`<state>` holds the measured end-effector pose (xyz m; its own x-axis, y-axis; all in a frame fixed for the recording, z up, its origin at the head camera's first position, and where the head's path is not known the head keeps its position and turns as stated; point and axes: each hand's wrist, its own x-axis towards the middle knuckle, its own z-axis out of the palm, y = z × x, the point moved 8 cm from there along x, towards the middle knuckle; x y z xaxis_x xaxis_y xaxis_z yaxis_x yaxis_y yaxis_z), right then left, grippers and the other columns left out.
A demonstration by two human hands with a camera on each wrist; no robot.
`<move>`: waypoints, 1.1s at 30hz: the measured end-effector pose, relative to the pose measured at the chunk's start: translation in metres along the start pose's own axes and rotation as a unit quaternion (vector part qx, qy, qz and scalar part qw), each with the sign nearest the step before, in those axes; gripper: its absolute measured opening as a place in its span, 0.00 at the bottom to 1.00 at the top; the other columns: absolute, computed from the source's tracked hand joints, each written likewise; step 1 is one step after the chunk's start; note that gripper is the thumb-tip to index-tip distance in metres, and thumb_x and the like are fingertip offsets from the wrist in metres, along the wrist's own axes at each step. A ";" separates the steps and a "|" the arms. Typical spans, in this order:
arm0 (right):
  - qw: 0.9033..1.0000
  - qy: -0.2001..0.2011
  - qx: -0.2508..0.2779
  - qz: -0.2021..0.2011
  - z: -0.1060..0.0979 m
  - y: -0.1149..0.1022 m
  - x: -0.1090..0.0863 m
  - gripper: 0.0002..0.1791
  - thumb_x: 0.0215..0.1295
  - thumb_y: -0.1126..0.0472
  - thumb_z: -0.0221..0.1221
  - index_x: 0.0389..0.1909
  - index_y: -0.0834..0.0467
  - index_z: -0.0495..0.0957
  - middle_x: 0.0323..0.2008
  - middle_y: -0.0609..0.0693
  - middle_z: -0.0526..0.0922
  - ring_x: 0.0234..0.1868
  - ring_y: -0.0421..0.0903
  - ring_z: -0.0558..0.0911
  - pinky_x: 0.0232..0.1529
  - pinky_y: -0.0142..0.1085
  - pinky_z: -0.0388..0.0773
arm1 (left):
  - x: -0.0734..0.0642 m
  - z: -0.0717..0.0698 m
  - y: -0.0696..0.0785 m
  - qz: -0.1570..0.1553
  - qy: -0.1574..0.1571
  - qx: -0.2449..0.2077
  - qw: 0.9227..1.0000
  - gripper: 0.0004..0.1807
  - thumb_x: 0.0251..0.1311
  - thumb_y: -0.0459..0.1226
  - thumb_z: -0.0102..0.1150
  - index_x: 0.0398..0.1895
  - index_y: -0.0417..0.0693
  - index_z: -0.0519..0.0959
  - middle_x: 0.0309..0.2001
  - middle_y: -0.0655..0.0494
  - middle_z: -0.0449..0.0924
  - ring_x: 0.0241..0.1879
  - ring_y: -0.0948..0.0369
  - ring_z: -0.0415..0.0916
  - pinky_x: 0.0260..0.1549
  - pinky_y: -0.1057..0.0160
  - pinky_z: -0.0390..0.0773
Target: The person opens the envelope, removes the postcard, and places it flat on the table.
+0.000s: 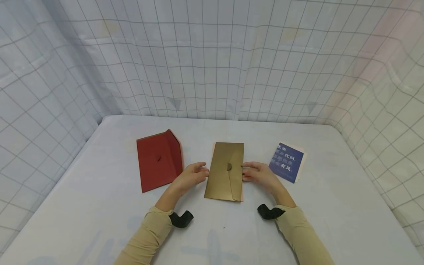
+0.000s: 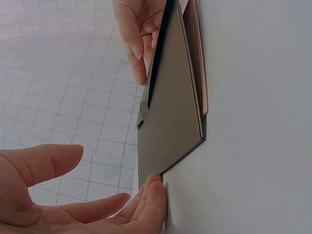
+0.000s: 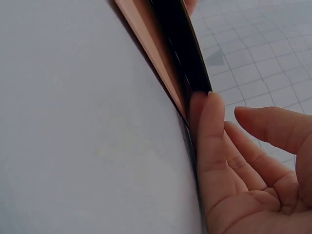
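A gold envelope (image 1: 222, 176) with a tucked flap lies in the middle of the table, on top of a pinkish envelope (image 2: 197, 58) whose edge peeks out below it. My left hand (image 1: 193, 176) is at its left side, fingertips right at the edge and thumb held apart in the left wrist view. On the other side, my right hand (image 1: 260, 176) touches the right edge with its fingers (image 3: 210, 131), thumb raised away from the paper. Neither hand pinches the envelopes. In the right wrist view the gold envelope's edge (image 3: 183, 44) stands a little above the pink one.
A red envelope (image 1: 154, 162) with its flap lifted lies at the left, close to the left hand. To the right is a blue card (image 1: 286, 163) with white writing, over paler sheets. The white table (image 1: 212, 228) ends at a checked curtain (image 1: 212, 73).
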<state>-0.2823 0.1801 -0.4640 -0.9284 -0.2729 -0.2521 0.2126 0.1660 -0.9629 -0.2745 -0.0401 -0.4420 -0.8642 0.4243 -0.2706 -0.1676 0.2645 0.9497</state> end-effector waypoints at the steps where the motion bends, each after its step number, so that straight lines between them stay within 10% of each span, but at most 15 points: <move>1: 1.000 0.000 -0.003 -0.004 0.001 0.000 0.000 0.24 0.67 0.67 0.51 0.63 0.70 0.64 0.50 0.65 0.81 0.34 0.34 0.83 0.41 0.28 0.81 | 0.000 0.000 0.000 0.000 0.000 -0.001 1.000 0.32 0.67 0.34 0.45 0.70 0.30 0.49 0.65 0.31 0.60 0.64 0.43 0.63 0.65 0.48 0.64; 12: 0.998 0.015 0.014 -0.053 0.009 -0.010 -0.003 0.24 0.63 0.68 0.56 0.60 0.70 0.67 0.35 0.42 0.84 0.31 0.33 0.82 0.37 0.28 0.80 | 0.002 0.001 -0.001 -0.001 -0.002 0.001 1.000 0.31 0.67 0.34 0.44 0.70 0.30 0.50 0.65 0.31 0.61 0.65 0.43 0.63 0.65 0.48 0.63; 33: 0.998 0.017 0.019 -0.057 0.007 -0.017 -0.004 0.25 0.61 0.69 0.57 0.60 0.70 0.67 0.33 0.38 0.83 0.32 0.34 0.82 0.38 0.28 0.81 | 0.001 0.001 0.005 0.025 0.054 -0.022 0.998 0.30 0.62 0.30 0.49 0.68 0.36 0.58 0.59 0.35 0.67 0.54 0.53 0.70 0.52 0.62 0.72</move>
<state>-0.2800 0.1713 -0.4471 -0.9567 -0.2560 -0.1388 0.1166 0.1003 -0.9881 -0.2759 -0.0374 -0.4382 -0.9176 0.3398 -0.2061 -0.1411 0.2060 0.9683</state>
